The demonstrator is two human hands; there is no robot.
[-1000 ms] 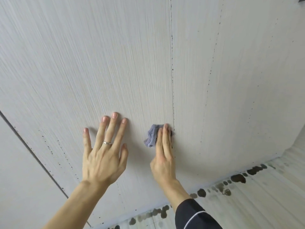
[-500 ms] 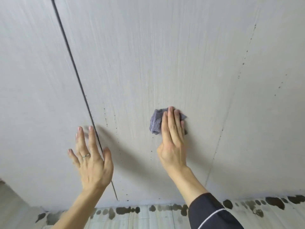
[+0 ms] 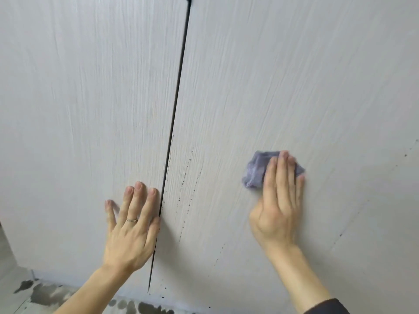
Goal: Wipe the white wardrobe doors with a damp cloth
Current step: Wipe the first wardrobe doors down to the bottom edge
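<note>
**Flat fingers pin lilac cloth to right wardrobe door**

Your right grip lies open, its fingers straight and close together, pressing a crumpled lilac-grey cloth flat against the right wardrobe door. The cloth is pinned under flat fingers rather than clutched. They cover its right part, the rest bulges out to the left of your index finger, and a corner shows past the little finger. The hand is slightly blurred, and the thumb cannot be made out clearly.

Your left grip is open too, with its fingers straight and spread and the fingertips on the left wardrobe door. It holds nothing. The thumb lies along the dark gap between the two doors. Whether the palm itself touches the panel cannot be told. A thin ring sits on one finger.

The cloth is well to the right of the gap, low on its door and a little higher than your left fingertips. Lines of dark specks run down the right door between the gap and the cloth, and a few more dot the panel to the right of your hand. Both doors are white with a fine streaked grain.

Below them the pale floor carries dark blotches along the foot of the wardrobe. A dark sleeve shows on your right arm at the bottom edge.
</note>
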